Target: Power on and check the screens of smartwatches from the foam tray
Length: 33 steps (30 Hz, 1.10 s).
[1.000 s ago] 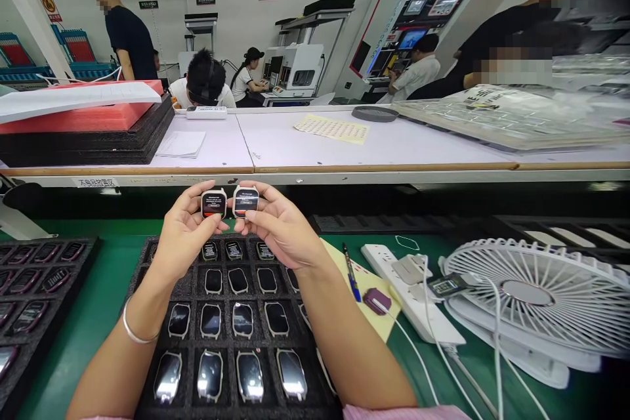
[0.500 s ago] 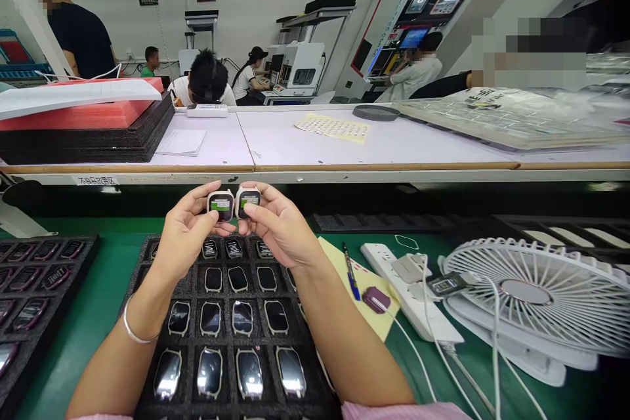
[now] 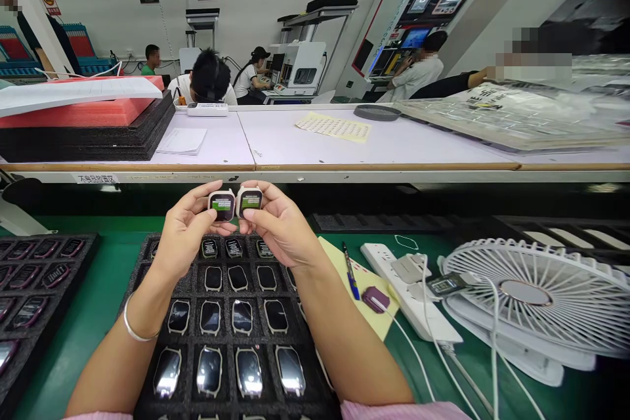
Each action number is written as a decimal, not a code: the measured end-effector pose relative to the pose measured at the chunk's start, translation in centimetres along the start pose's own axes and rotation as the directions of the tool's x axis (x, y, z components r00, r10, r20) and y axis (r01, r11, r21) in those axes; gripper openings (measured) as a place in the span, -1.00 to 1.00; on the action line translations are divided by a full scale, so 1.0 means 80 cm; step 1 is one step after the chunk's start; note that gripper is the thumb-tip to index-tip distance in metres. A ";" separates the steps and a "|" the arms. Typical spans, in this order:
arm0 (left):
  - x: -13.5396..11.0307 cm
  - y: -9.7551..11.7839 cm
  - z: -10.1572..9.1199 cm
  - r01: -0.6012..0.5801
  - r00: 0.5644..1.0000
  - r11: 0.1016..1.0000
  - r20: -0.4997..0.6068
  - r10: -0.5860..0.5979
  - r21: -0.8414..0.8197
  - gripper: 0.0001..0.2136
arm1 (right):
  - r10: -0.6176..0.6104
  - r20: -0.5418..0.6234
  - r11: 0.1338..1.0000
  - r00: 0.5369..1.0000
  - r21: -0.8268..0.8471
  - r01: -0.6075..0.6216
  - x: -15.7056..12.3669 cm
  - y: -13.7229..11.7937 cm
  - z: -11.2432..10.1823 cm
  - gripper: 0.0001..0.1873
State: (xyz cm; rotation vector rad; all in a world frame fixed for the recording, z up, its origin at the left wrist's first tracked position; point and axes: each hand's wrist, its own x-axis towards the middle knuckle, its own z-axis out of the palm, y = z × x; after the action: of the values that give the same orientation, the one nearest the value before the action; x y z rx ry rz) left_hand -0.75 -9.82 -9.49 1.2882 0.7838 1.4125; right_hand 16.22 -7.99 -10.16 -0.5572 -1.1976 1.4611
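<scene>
My left hand [image 3: 189, 230] pinches a smartwatch [image 3: 222, 205] with a pale case, its thumb on the lower left of the lit screen. Right beside it, my right hand [image 3: 275, 226] grips a second pale smartwatch [image 3: 249, 202], thumb at the screen's lower edge. Both screens face me and show green and white rows; the text is too small to read. Under my hands lies a black foam tray [image 3: 195, 361] with rows of strapless watches, such as this dark-screened one [image 3: 210, 318]. A few in the far row have lit screens.
Another foam tray [image 3: 63, 289] with purple-rimmed watches lies at left. To the right are a pen [image 3: 351, 272], a yellow sheet [image 3: 378, 325], a purple watch on a cable [image 3: 375, 300], a power strip [image 3: 413, 295] and a white fan [image 3: 541, 295]. A shelf edge [image 3: 305, 176] runs ahead; people work beyond.
My hands and both smartwatches stay nearly still; my right thumb has shifted slightly down its screen. In the background, a person at far left has moved left, mostly behind the post.
</scene>
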 end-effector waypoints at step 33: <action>0.078 0.082 0.018 -0.212 0.977 0.977 0.016 0.211 0.018 -0.45 | -0.217 0.145 0.972 0.965 -0.056 0.227 0.076 -0.094 0.016 -0.60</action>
State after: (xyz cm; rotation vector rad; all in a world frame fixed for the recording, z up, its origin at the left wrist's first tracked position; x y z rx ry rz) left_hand -0.44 -5.87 -1.22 1.4286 0.6678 1.5656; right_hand 16.77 -3.79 -1.36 -0.3608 -1.3798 1.2852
